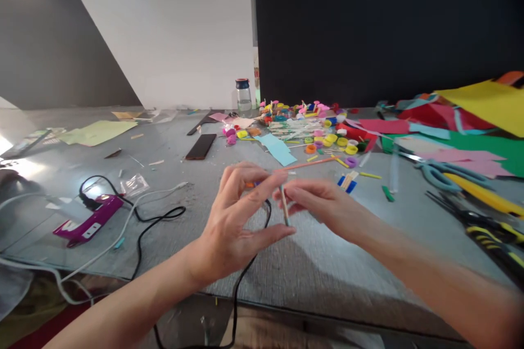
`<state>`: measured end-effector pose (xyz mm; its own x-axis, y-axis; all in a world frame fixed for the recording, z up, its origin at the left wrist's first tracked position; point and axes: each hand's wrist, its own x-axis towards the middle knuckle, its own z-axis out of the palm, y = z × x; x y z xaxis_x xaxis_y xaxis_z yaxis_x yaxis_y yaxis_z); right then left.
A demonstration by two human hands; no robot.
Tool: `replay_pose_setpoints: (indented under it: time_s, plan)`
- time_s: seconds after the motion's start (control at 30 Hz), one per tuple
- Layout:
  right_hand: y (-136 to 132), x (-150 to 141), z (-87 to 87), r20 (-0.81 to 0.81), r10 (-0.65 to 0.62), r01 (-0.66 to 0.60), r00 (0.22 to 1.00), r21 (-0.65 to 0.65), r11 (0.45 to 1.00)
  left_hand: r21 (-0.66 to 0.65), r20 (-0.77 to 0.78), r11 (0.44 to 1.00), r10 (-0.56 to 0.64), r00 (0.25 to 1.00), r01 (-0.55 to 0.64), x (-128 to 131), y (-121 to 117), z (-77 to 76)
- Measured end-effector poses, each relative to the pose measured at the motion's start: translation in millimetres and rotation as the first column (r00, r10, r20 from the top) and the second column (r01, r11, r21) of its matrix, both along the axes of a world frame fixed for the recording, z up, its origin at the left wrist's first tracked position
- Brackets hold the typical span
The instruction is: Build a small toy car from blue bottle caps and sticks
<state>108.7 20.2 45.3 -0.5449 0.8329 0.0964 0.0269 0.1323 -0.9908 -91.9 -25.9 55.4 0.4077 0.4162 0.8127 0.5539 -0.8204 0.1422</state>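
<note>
Off to my left lies a purple power strip (90,223), with a dark phone (201,147) and a clear bottle (244,97) farther back on the grey table (196,174).

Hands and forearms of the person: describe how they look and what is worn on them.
The left hand and right hand are ungloved, with slender fingers. The left forearm and right forearm show no sleeve, watch or bracelet. No ring shows on the left; the right's fingers are partly hidden.
</note>
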Motion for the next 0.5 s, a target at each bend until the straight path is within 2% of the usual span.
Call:
replay_pose_setpoints:
  time_s: [0.1,0.2,0.37,0.5]
  plan:
    - [-25,25,2.2,-0.199,0.085,-0.106,0.976,-0.102,0.989,0.002,0.020,0.999,-0.033,0.999,0.033,15,7,-1.7]
    - [-37,37,-1.4,-0.284,0.048,-0.097,0.958,-0.158,0.983,0.003,0.023,0.998,-0.059,0.998,0.059,31,14,-3.0]
    - [-37,53,-4.2,-0.328,-0.038,-0.067,0.944,-0.303,0.951,0.019,0.007,0.996,-0.089,0.996,0.089,53,22,-5.0]
    - [-34,68,-5.7,-0.308,-0.020,-0.079,0.951,-0.308,0.948,0.012,-0.017,0.991,-0.130,0.991,0.131,66,29,-6.7]
